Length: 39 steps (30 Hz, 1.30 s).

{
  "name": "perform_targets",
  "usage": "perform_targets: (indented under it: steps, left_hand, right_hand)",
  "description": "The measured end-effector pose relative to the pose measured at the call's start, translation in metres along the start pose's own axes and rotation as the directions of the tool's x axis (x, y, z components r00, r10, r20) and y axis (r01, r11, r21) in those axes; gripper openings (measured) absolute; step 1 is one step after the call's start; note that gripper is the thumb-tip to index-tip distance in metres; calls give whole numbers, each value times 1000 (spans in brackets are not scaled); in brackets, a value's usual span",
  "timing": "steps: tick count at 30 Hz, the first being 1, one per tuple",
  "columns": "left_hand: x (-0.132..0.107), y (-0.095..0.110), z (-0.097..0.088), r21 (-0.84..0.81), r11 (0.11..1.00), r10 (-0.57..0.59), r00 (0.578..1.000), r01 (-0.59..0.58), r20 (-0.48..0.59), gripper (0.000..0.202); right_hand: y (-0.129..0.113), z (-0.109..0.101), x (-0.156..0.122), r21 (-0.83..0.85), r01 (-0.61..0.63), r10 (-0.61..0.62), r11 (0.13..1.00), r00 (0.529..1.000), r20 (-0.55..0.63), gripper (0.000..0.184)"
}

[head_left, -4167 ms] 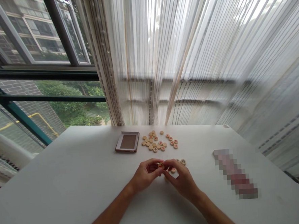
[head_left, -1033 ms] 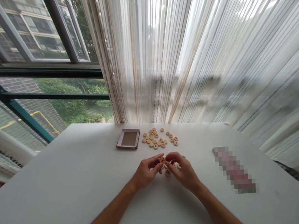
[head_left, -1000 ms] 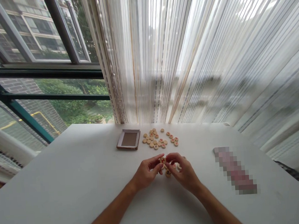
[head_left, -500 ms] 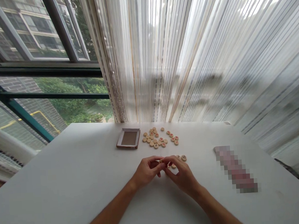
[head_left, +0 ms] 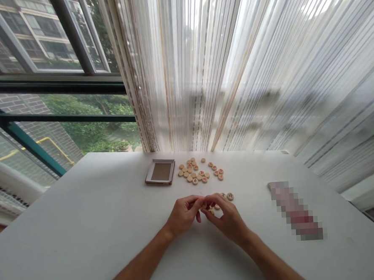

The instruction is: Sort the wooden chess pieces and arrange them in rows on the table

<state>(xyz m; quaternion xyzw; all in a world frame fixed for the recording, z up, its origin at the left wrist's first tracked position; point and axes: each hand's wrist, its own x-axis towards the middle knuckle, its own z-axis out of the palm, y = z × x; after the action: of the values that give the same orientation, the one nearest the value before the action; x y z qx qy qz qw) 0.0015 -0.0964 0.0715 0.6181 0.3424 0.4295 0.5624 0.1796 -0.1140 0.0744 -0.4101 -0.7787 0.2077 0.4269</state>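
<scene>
My left hand [head_left: 185, 214] and my right hand [head_left: 223, 216] meet over the white table. Between their fingertips they pinch a round wooden Chinese chess piece [head_left: 204, 205], partly covered by the fingers. Just behind my right hand lie more Chinese chess pieces, one with a dark character [head_left: 230, 196] in full view and others partly hidden by the fingers. Farther back is a loose cluster of pieces [head_left: 189, 170], several face down and some showing red or dark characters. Right of it, a small group of red-marked pieces [head_left: 216, 173] lies face up.
A shallow open box [head_left: 148, 177] with a brown inside stands left of the cluster. At the right lies a long blurred-out pinkish object [head_left: 295, 209]. A striped string curtain [head_left: 178, 94] hangs along the table's far edge [head_left: 244, 152], with a window at the left.
My fingers have shifted slightly around the chess piece, and a piece under my right hand shows more. The other pieces and the box stay in place.
</scene>
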Motion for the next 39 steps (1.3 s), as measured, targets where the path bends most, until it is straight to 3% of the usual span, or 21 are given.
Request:
perform_targets:
  steps: [12,25,39]
  left_hand:
    - [0,-4,-2,94,995,26,1000,-25,-11,40]
    - [0,-6,-4,144,989,16,999,-11,-33,41]
    - [-2,-3,-2,217,973,95,995,-85,-38,35]
  right_hand:
    - [0,-3,2,17,-4,4,1000,1000,0,23]
    - [1,-7,5,77,-65,67,995,997,-28,16]
    - [-1,-7,6,263,-167,170,950,985,10,19]
